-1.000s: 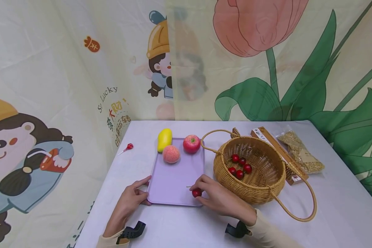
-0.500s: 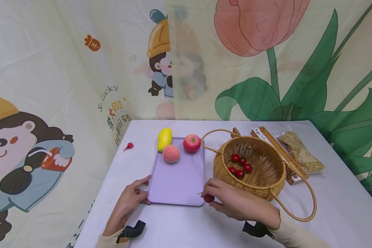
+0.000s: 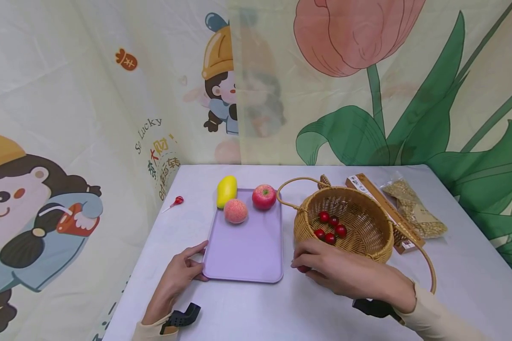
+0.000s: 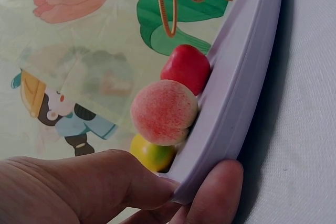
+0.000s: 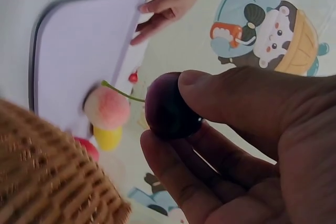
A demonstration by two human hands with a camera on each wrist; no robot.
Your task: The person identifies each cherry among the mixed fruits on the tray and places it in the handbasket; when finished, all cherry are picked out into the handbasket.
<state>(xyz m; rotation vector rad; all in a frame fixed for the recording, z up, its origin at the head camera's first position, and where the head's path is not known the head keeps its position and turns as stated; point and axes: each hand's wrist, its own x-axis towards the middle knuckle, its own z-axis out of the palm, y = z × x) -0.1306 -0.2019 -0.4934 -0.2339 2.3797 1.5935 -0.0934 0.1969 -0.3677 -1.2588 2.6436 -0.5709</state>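
Note:
A dark red cherry [image 5: 170,107] with a green stem is pinched between the thumb and fingers of my right hand [image 3: 339,270], beside the near left wall of the wicker basket [image 3: 341,253]. Several cherries [image 3: 330,238] lie inside the basket. At the left edge of the lilac tray [image 3: 247,251], my left hand [image 3: 180,272] grips the rim, thumb on one side and fingers on the other, as the left wrist view shows. On the tray's far part sit a peach [image 3: 236,211], a red apple [image 3: 264,197] and a yellow mango [image 3: 227,192].
A wrapped red lollipop [image 3: 178,201] lies left of the tray. Behind the basket, to the right, are a long brown box [image 3: 369,187] and a clear bag of grains [image 3: 414,208]. The basket's near handle [image 3: 428,265] leans out to the right.
My right hand has carried the cherry rightward, from above the tray's near right corner to the basket's side. The left hand and the tray have stayed in place.

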